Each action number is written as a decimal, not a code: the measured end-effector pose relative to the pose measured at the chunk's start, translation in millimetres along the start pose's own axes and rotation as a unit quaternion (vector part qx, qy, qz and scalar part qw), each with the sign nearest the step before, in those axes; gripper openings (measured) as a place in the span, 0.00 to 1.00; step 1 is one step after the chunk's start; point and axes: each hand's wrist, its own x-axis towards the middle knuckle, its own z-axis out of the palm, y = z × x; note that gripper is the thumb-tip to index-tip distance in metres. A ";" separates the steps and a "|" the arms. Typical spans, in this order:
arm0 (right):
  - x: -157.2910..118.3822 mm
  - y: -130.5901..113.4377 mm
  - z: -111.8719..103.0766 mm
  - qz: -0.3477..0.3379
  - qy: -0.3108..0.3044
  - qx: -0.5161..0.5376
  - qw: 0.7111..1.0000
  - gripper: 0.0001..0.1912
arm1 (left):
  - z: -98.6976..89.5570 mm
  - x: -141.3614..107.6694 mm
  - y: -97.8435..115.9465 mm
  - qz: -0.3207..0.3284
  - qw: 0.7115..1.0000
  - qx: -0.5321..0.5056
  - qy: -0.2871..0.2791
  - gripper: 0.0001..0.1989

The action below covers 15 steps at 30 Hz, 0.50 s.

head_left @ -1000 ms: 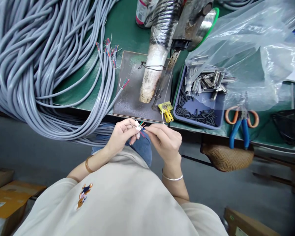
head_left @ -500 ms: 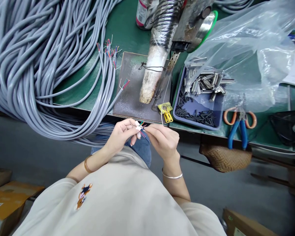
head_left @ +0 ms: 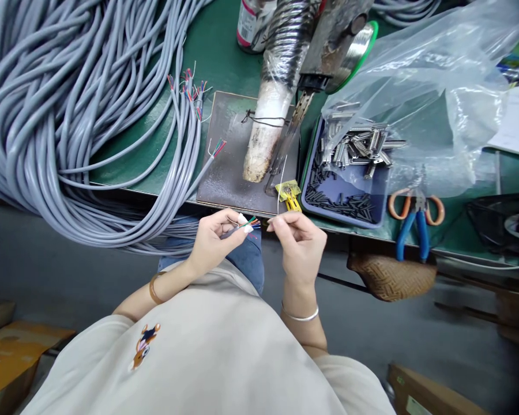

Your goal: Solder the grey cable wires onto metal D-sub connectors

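A person's left hand pinches a fan of coloured wires just off the near edge of a green surface, above the lap, while the right hand, thumb and forefinger pressed together just beside the wire ends, holds a thin pale strand. Grey cables lie heaped at left; a white-wrapped duct reaches over a dark board, and a blue tray of small parts sits near blue-handled pliers.

Wiring workshop: heaped grey cables, wire spool, pliers, tray of metal parts.
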 end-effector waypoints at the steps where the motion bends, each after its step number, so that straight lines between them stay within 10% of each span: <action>1: -0.5 -0.7 -0.9 -0.019 0.011 -0.010 1.000 0.11 | -0.1 0.9 1.6 -0.014 1.000 -0.018 -0.004 0.11; 10: -9.6 -5.9 -1.7 -0.161 -0.036 -0.136 0.977 0.08 | -2.4 4.5 2.1 -0.036 0.996 -0.082 -0.020 0.16; 15: -7.3 -2.7 -6.1 -0.173 0.094 -0.065 0.978 0.11 | -3.0 3.6 -2.7 -0.038 0.998 -0.059 -0.006 0.14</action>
